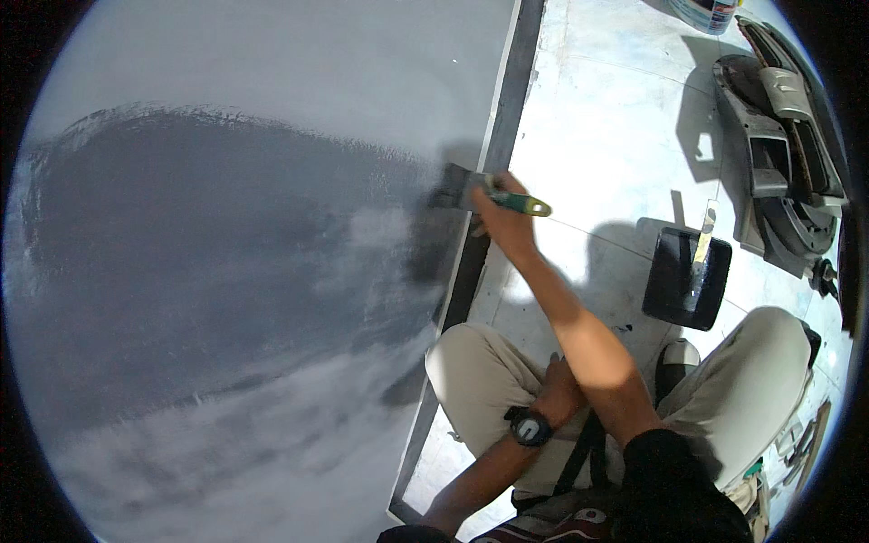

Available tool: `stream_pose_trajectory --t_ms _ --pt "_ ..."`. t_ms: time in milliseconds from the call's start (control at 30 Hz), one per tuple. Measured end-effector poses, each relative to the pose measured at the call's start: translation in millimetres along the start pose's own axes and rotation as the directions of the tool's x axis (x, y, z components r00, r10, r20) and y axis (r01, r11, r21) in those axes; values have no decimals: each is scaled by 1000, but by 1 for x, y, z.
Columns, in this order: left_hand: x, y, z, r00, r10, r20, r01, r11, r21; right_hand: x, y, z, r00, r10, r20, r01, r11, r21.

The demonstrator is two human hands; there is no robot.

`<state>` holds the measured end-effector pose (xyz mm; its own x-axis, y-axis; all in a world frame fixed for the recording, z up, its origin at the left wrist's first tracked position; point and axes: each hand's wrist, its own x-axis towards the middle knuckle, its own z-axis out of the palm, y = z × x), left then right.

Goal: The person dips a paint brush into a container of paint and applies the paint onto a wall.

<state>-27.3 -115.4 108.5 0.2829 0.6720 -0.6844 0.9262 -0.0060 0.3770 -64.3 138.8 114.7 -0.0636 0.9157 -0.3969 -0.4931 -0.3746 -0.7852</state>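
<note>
My right hand (506, 210) grips a flat paintbrush (521, 202) by its green handle. The brush's dark bristles rest on a large grey panel (224, 251) near its right edge. A darker, wet-looking coat covers the middle of the panel, with a ragged brushed border against the lighter grey above. My left hand (562, 388), with a black watch on the wrist, lies over my lap beneath my right forearm. Its fingers are partly hidden, so I cannot tell whether they hold anything.
On the pale tiled floor (611, 122), a black tray (669, 285) holds dark liquid and a flat stick (706, 231). Grey moulded parts (767, 176) stand at the right. A labelled bucket (703, 13) is at the top. Assorted tools (804, 444) lie lower right.
</note>
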Motion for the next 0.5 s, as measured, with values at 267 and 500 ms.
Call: stream_pose_trajectory --t_ms 267,500 --pt "-51 -23 36 981 39 -188 -74 980 -183 -39 -89 81 857 -456 238 418 887 194" --pt "-51 -15 16 956 -127 -263 55 962 -266 -22 -55 75 885 -269 379 84 895 438"
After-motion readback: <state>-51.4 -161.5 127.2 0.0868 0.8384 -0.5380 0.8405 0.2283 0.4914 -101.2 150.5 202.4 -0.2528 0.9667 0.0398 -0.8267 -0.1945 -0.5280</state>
